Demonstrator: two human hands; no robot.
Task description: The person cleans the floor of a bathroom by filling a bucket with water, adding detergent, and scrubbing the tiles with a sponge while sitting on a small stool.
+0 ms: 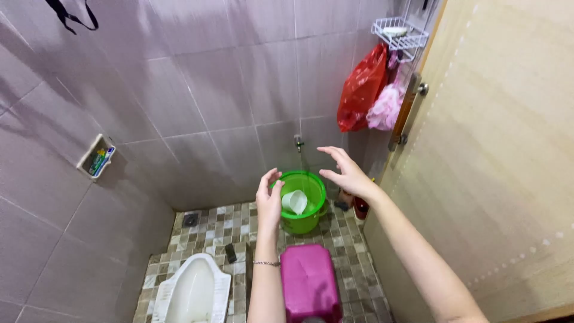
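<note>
Two empty hands, left [269,200] and right [345,173], hover spread above a round green plastic bucket [311,209]; pink plastic stool [309,284] at six o'clock on the mosaic tile floor [239,230].

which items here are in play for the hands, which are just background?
In play: left hand and right hand, both open and empty, raised over the green bucket; white dipper inside it; wall tap.

Background: pink stool, squat toilet, red bag, wire rack.

Bare forearms, no sleeves — thin beaded bracelet [266,263] on left wrist — no rings visible.
</note>
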